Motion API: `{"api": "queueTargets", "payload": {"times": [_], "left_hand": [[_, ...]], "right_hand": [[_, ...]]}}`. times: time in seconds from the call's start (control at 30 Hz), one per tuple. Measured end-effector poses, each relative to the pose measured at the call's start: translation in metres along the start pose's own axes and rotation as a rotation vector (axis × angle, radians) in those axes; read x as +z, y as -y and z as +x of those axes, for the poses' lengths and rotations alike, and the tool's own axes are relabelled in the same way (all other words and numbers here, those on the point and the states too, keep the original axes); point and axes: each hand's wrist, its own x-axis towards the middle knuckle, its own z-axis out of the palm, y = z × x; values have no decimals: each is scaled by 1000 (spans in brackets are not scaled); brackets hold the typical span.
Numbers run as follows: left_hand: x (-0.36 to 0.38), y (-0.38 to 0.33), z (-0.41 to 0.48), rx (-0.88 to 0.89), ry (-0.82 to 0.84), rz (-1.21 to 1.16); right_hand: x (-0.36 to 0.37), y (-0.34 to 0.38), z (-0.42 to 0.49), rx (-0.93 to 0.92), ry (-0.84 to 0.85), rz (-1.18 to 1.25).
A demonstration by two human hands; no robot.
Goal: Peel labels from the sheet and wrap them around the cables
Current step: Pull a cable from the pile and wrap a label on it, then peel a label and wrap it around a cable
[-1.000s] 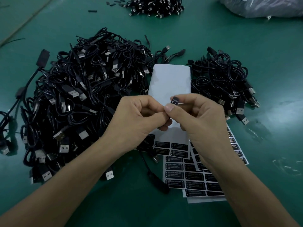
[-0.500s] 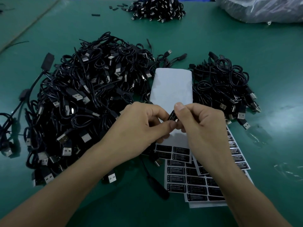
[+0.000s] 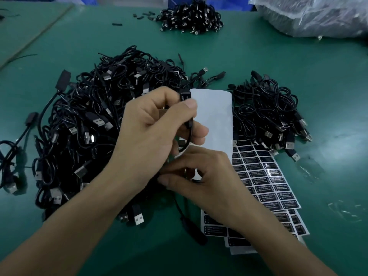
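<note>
Green worktop [image 3: 298,62]: hands have split. Left hand [image 3: 155,124] pinches cable [image 3: 184,96]; right hand [image 3: 207,176] dropped to sheet [image 3: 264,176], fingers' grip unclear. Next label likely.

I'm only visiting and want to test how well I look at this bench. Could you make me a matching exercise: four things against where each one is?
Things:
1. plastic bag
2. label sheets
3. largest cable pile
4. held cable

Places:
A. gripped in the left hand
B. far right corner of the table
C. left of the left hand
D. lying just right of the right hand

Pairs: 1-B, 2-D, 3-C, 4-A
</note>
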Motion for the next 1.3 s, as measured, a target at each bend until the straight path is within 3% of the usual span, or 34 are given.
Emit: {"api": "queueTargets", "payload": {"times": [0.13,0.23,0.3,0.5,0.7,0.8,0.87,0.97,1.17,1.3], "left_hand": [[-5,-11,5,-105,-66,-250],[-11,-15,13,-265,-118,-398],[-13,-14,18,-295,-97,-400],[-28,3,21,-349,36,-499],[-38,9,26,-351,46,-521],[-33,5,24,-379,-68,-598],[-32,1,24,-428,-185,-649],[-32,-2,25,-464,-305,-735],[-25,2,23,-429,-269,-534],[-24,5,22,-281,-266,-254]], "right_hand": [[-4,9,1,-22,-71,39],[-3,10,1,120,-323,14],[-2,11,3,89,-391,-37],[1,12,6,-91,-206,-99],[0,15,5,-3,-37,15],[-1,21,0,102,34,221],[-5,26,-4,149,46,489],[-21,30,-4,208,-54,663],[-85,11,13,157,-648,-96],[-127,-5,33,219,-787,-541]]}}
